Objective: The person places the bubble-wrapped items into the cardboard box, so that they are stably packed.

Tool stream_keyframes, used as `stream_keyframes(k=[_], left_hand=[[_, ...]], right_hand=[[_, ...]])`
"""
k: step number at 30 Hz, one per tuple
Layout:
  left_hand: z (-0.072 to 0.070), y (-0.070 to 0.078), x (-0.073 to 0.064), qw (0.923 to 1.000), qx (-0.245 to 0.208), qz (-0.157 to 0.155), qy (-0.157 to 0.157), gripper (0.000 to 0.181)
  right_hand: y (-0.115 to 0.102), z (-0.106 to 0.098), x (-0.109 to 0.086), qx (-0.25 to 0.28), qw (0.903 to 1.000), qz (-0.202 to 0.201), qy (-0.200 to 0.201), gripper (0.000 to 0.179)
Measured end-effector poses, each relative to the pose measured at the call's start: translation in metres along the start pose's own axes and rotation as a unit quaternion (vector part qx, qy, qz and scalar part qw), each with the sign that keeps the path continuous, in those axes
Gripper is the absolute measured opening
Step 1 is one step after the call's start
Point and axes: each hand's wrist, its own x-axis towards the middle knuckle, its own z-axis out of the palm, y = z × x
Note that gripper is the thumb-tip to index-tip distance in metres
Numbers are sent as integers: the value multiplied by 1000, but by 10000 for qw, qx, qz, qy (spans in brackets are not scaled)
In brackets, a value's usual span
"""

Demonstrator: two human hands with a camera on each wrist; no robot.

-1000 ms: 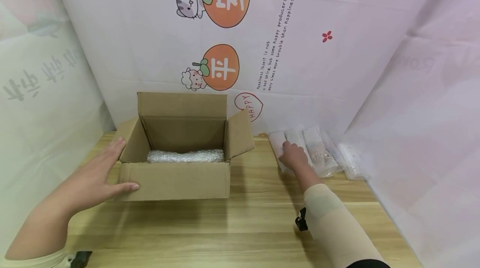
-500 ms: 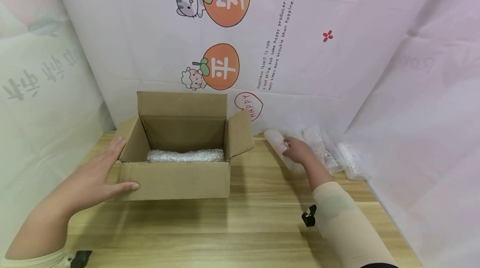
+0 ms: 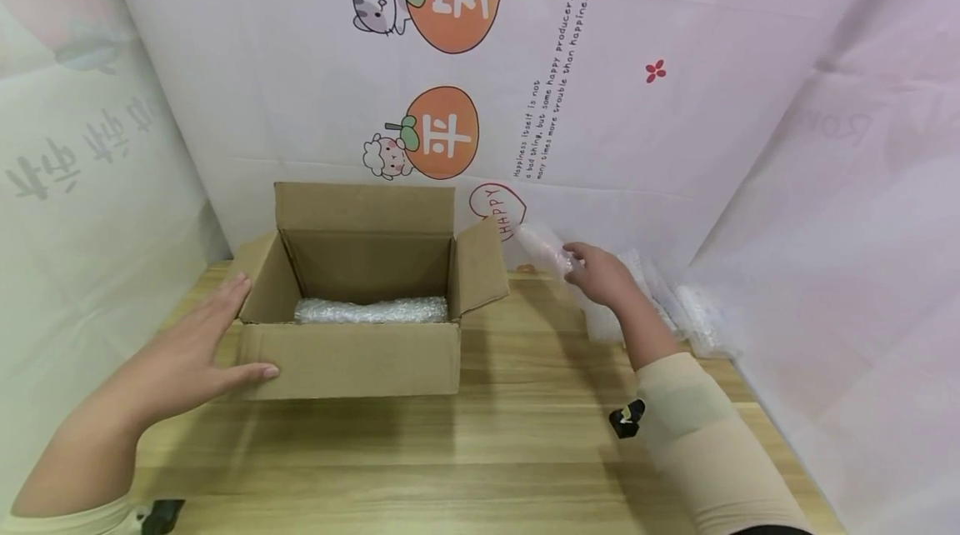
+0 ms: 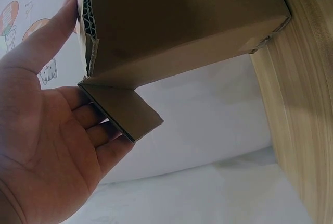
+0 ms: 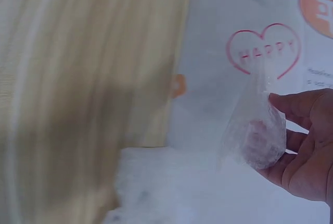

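A cardboard box (image 3: 348,360) stands with its flaps spread on the table's left half. Inside it lies a bubble-wrapped package (image 3: 371,311). My left hand (image 3: 176,360) rests at the box's near left corner, thumb against the front flap and extended fingers against the left flap (image 4: 125,110). To the right, my right hand (image 3: 603,275) grips another bubble-wrapped package (image 3: 547,250), raised off the table and tilted; the right wrist view shows the wrap (image 5: 256,138) between thumb and fingers. What is inside the wrap cannot be made out.
Several more bubble-wrapped packages (image 3: 701,322) lie at the back right, partly behind my right hand and forearm. A printed white sheet (image 3: 600,102) hangs along the table's back edge, with pale sheets at both sides. The wooden table (image 3: 525,435) extends in front.
My right hand has taken hold of the leftmost package in the row and lifted it up off the table. My left hand and the box have stayed in place.
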Motion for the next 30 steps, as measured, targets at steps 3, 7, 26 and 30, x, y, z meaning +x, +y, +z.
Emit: stream_keyframes(k=[3,7,26,30], left_hand=[[1,-1,0,10000,8,-10,0,117],[2,-1,0,10000,5,28,46,117],[2,-1,1,10000,15,2,33,117],[2,-1,0,10000,25,49,83,117]], right_hand=[[-10,-11,0,62,9998,-93,148,51],[-23,-22,-1,55,9989,-243,396,51],[-96,-69,-4,118,9881,-1234,913,55],[-112,-73,-4,101,9857,-1464,831,54]])
